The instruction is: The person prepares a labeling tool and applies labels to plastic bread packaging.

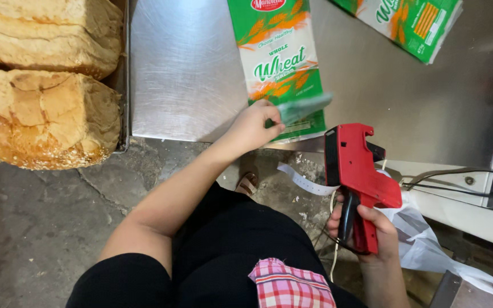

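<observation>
Hands split: left hand (pixel 253 126) pinching near edge of green bread bag (pixel 281 68) flat on steel table (pixel 189 74), right hand (pixel 366 228) gripping red label gun (pixel 356 171) w/ tape strip (pixel 303 181) trailing, loaves (pixel 44 117) far left.

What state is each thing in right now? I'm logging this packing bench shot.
Left hand: pinching the near edge of the bread bag.
Bread bag: flat, empty, on the steel table.
Right hand: gripping the red label gun.
Label gun: held upright, white paper strip trailing out.
Bread loaves: unwrapped, in a tray.
Second bag: lying flat.
</observation>
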